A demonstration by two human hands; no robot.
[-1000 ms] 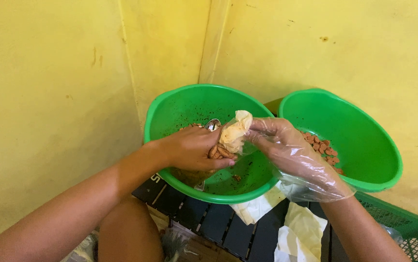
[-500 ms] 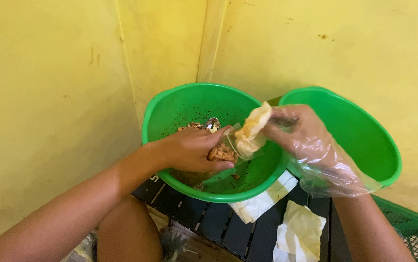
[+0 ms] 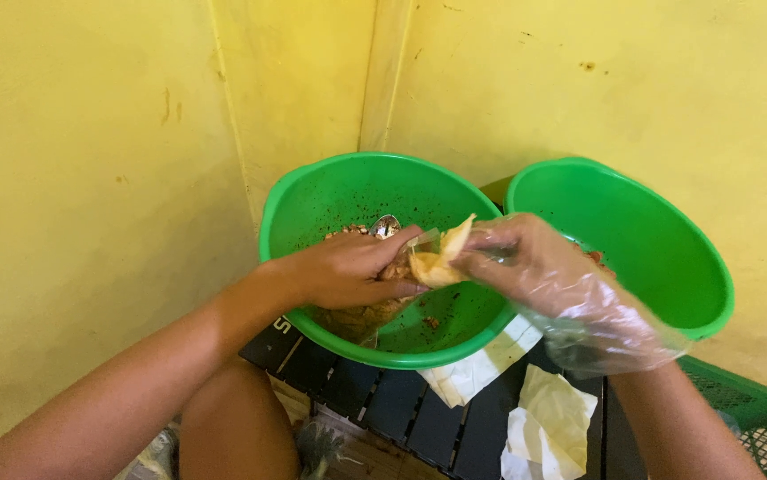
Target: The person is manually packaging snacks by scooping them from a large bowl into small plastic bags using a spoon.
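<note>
At the far left stands only the yellow wall, and the person's left forearm comes in from the near left corner over a bare knee. The left hand, bare, is closed on the near end of a pale yellow wrapper, thumb below and fingers on top, above the left green bowl. Compared with half a second ago, the wrapper sits lower and flatter: it then stood up tilted toward the right, and now its tip only just rises between the two hands, which have drawn closer together. The right hand, in a loose clear plastic glove, pinches the wrapper's right side. What the wrapper holds is hidden by the fingers; a brownish mass under the left hand is hard to make out. A metal spoon shows just beyond the left knuckles, mostly covered. Further right, the right green bowl has its contents almost wholly hidden behind the glove. Below lie white paper sheets on a dark slatted surface, and a green crate is cut off at the near right corner.
</note>
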